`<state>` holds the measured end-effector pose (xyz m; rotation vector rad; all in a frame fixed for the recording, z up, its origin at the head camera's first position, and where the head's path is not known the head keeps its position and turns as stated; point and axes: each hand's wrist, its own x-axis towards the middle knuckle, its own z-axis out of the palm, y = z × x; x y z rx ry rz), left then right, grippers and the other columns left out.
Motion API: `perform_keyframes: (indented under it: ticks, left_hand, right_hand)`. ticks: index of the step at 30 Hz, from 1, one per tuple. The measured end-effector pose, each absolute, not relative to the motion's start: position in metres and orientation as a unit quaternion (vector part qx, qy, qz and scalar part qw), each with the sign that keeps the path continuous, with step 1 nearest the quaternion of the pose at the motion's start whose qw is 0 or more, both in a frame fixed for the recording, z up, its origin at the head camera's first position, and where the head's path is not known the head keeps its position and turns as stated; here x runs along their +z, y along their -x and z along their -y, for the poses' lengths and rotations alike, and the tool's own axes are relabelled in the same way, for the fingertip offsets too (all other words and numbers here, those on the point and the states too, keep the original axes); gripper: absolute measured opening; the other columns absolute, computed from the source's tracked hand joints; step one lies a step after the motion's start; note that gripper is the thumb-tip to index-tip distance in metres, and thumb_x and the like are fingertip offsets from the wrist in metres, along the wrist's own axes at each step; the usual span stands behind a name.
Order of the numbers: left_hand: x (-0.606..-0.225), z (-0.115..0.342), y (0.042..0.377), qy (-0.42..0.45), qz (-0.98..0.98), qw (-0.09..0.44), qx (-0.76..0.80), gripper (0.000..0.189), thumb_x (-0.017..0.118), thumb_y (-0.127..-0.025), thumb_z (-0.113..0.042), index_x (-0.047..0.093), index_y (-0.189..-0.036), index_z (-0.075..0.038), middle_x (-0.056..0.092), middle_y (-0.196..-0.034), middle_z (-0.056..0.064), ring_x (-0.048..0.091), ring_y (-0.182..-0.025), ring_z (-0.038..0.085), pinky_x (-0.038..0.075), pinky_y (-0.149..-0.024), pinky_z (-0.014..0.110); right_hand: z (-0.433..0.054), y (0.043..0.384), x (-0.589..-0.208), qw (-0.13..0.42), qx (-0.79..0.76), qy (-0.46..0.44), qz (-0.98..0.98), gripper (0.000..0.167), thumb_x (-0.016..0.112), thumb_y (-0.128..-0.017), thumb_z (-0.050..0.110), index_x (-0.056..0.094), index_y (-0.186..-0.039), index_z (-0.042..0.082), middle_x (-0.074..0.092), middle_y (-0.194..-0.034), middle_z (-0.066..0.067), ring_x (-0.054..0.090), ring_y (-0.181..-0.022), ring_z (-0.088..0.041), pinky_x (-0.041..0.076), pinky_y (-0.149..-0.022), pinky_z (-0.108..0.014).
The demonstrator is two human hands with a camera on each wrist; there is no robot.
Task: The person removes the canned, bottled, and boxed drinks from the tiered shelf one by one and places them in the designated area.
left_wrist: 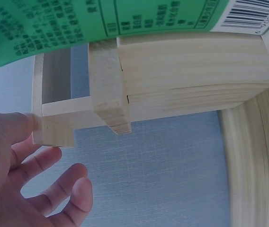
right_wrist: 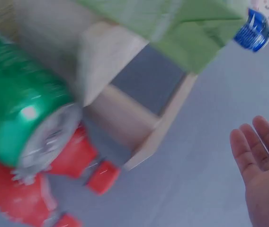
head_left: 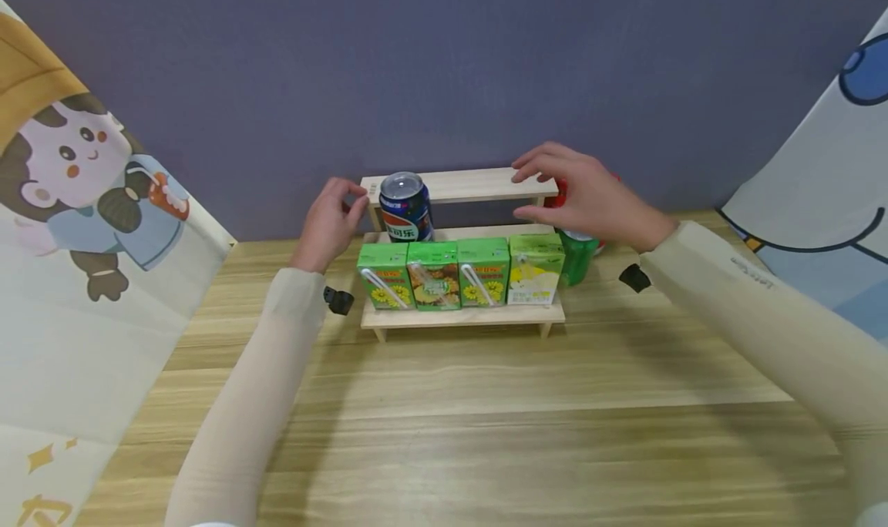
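Note:
A two-tier wooden shelf (head_left: 461, 317) stands against the back wall. Several green juice boxes (head_left: 435, 276) line its lower tier, and behind the leftmost ones rises a dark blue cola can (head_left: 405, 207), its base hidden. My left hand (head_left: 328, 223) is at the left end of the upper board (head_left: 472, 186); in the left wrist view its thumb and index finger pinch the board's corner (left_wrist: 54, 132), the other fingers loosely bent. Over the upper board's right end my right hand (head_left: 579, 192) hovers with fingers spread, holding nothing. Its fingers show apart from the shelf in the right wrist view.
Right of the shelf stand a green can (head_left: 577, 257) and red bottles (right_wrist: 77, 156) with red caps, partly behind it. The purple-grey wall (head_left: 444, 72) rises close behind. Printed cartoon panels (head_left: 104, 188) flank both sides of the wooden table (head_left: 451, 419).

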<state>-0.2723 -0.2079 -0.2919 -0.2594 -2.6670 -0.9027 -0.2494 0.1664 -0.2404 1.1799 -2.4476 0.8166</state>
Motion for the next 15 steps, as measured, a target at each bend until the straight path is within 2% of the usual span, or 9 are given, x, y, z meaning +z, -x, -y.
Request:
perform_keyframes:
  ticks: [6, 15]
  left_hand:
    - [-0.292, 0.208, 0.276, 0.086, 0.932, 0.159, -0.313, 0.027, 0.052, -0.098, -0.026, 0.057, -0.116, -0.007, 0.050, -0.119, 0.004, 0.053, -0.093, 0.022, 0.047, -0.080, 0.037]
    - [-0.291, 0.208, 0.281, 0.075, 0.935, 0.155, -0.311, 0.028, 0.052, -0.098, -0.027, 0.057, -0.117, -0.008, 0.050, -0.120, 0.003, 0.053, -0.093, 0.021, 0.047, -0.079, 0.035]
  right_hand:
    - [-0.131, 0.262, -0.226, 0.152, 0.266, -0.466, 0.830, 0.039, 0.075, -0.082, 0.029, 0.061, -0.114, 0.013, 0.053, -0.122, 0.002, 0.049, -0.108, -0.012, 0.043, -0.086, -0.033]
    - [-0.082, 0.281, -0.212, 0.109, 0.250, -0.488, 0.829, 0.040, 0.072, -0.083, 0.036, 0.061, -0.116, 0.015, 0.053, -0.118, 0.004, 0.049, -0.107, -0.013, 0.043, -0.089, -0.036]
